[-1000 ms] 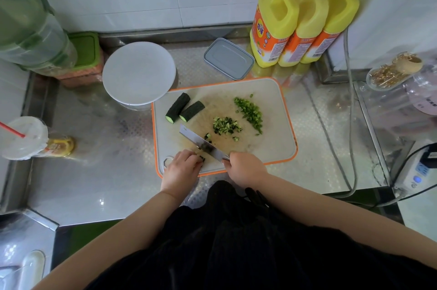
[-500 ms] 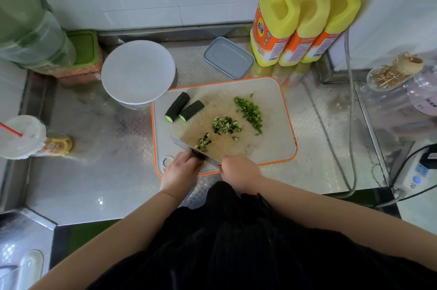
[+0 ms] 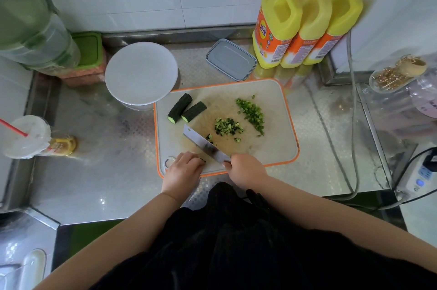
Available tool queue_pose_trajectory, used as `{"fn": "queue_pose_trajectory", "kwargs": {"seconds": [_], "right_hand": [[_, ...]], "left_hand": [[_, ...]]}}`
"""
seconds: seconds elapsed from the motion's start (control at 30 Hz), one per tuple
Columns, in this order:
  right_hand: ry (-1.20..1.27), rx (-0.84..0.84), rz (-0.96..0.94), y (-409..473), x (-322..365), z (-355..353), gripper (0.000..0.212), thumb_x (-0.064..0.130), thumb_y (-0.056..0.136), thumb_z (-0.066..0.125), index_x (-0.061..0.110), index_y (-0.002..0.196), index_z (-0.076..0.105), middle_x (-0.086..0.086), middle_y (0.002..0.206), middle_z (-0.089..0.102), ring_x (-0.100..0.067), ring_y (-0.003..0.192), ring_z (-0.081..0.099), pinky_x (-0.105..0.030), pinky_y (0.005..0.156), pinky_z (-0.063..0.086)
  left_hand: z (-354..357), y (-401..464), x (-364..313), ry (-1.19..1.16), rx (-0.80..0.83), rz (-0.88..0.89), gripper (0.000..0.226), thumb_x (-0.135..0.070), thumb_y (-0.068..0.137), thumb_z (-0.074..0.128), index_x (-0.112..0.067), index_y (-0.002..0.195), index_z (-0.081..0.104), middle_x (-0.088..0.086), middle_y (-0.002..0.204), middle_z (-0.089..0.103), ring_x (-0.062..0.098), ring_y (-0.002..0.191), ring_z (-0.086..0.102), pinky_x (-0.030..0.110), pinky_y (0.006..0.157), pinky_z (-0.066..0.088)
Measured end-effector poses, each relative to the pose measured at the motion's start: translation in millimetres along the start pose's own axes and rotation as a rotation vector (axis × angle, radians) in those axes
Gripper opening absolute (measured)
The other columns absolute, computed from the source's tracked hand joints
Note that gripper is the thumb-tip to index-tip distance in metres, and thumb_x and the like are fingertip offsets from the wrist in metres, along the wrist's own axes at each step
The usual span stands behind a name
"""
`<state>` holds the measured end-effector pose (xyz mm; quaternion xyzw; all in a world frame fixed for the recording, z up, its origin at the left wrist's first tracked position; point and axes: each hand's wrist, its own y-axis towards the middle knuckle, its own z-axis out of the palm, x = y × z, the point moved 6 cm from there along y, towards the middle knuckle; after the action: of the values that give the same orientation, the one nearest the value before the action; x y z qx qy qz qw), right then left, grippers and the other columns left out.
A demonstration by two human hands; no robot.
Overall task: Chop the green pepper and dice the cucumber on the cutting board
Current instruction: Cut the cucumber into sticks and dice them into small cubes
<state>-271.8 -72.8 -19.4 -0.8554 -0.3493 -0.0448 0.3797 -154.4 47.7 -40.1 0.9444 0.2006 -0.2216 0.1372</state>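
Right now the right hand (image 3: 246, 170) is wrapped around the handle of a cleaver (image 3: 205, 145), whose blade runs away from that grip, up and to the left across the orange-rimmed cutting board (image 3: 279, 147). Just left of the grip, the left hand (image 3: 185, 169) sits with curled fingers at the board's near edge, pressing down on a small dark piece of cucumber (image 3: 202, 160) that is mostly hidden beneath the fingertips. A couple of fresh dice (image 3: 209, 137) lie against the blade's far side. Beyond the blade is a heap of diced cucumber (image 3: 228, 126), and farther right of that a strip of chopped green pepper (image 3: 251, 113). Past the blade's tip, two uncut cucumber chunks (image 3: 186, 111) lie side by side, touching, near the board's far left corner. Three yellow detergent bottles (image 3: 305, 24) stand against the wall, well beyond the grip.
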Motion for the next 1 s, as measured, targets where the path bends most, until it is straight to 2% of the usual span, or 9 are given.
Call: {"fn": "queue_pose_trajectory", "kwargs": {"seconds": [0.13,0.27,0.33,0.43,0.6,0.7,0.8,1.0], "right_hand": [[-0.023,-0.024,-0.082,-8.3,8.8,-4.9,0.034,0.033,0.101,0.037,0.005,0.100,0.056,-0.015,0.099,0.063,-0.032,0.093,0.060,-0.032,0.066,0.037],[-0.074,-0.022,-0.128,-15.3,17.1,-2.2,0.029,0.030,0.101,0.038,0.005,0.098,0.054,-0.015,0.093,0.062,-0.033,0.090,0.061,-0.032,0.063,0.034],[-0.103,-0.019,-0.134,-15.4,18.1,-2.0,0.031,0.029,0.101,0.038,0.003,0.101,0.054,-0.014,0.090,0.061,-0.034,0.089,0.061,-0.032,0.063,0.034],[-0.127,0.005,-0.128,-14.4,19.3,0.5,0.028,0.025,0.100,0.039,0.002,0.101,0.055,-0.015,0.096,0.063,-0.034,0.090,0.061,-0.033,0.064,0.036],[-0.147,0.040,-0.097,-7.4,17.7,6.7,0.018,0.021,0.097,0.042,0.009,0.091,0.055,-0.008,0.082,0.057,-0.032,0.087,0.061,-0.033,0.065,0.040],[-0.137,0.035,-0.079,-3.5,16.1,10.8,0.023,0.023,0.098,0.043,0.007,0.100,0.059,-0.010,0.093,0.063,-0.031,0.090,0.062,-0.032,0.067,0.041],[-0.090,0.040,-0.048,-0.7,10.7,9.4,0.030,0.032,0.100,0.040,0.007,0.102,0.059,-0.011,0.096,0.063,-0.031,0.093,0.061,-0.032,0.069,0.041],[0.023,0.061,0.035,2.4,-2.1,9.6,0.042,0.040,0.100,0.039,0.003,0.108,0.058,-0.016,0.108,0.063,-0.030,0.101,0.059,-0.031,0.073,0.040]], "left_hand": [[-0.2,-4.5,2.6,0.009,0.015,-0.002,0.027,-0.026,0.087,0.052,-0.008,0.078,0.071,0.004,0.087,0.064,0.027,0.080,0.060,0.039,0.059,0.053],[2.8,-5.2,1.6,0.032,0.037,0.005,0.027,-0.025,0.086,0.051,-0.008,0.076,0.069,0.005,0.083,0.064,0.029,0.075,0.060,0.039,0.056,0.054],[4.6,-4.2,3.0,0.028,0.038,0.001,0.027,-0.024,0.086,0.051,-0.008,0.075,0.070,0.005,0.082,0.064,0.029,0.074,0.061,0.039,0.054,0.054],[6.9,-4.1,6.7,0.013,0.061,-0.017,0.030,-0.027,0.086,0.050,-0.009,0.077,0.071,0.005,0.083,0.065,0.030,0.076,0.062,0.039,0.056,0.055],[9.2,-3.6,9.4,-0.003,0.079,-0.027,0.033,-0.031,0.088,0.049,-0.010,0.079,0.073,0.004,0.084,0.066,0.029,0.077,0.063,0.039,0.060,0.055],[6.8,-2.6,7.4,-0.007,0.056,-0.014,0.033,-0.031,0.087,0.049,-0.010,0.078,0.074,0.005,0.083,0.066,0.029,0.076,0.063,0.038,0.061,0.055],[6.5,-2.9,6.9,0.001,0.031,0.015,0.031,-0.029,0.087,0.051,-0.009,0.078,0.073,0.005,0.083,0.065,0.029,0.074,0.062,0.036,0.062,0.054],[13.2,-8.0,13.3,0.055,0.062,0.016,0.025,-0.025,0.089,0.051,-0.011,0.080,0.070,0.003,0.088,0.063,0.026,0.077,0.060,0.041,0.054,0.053]]}}
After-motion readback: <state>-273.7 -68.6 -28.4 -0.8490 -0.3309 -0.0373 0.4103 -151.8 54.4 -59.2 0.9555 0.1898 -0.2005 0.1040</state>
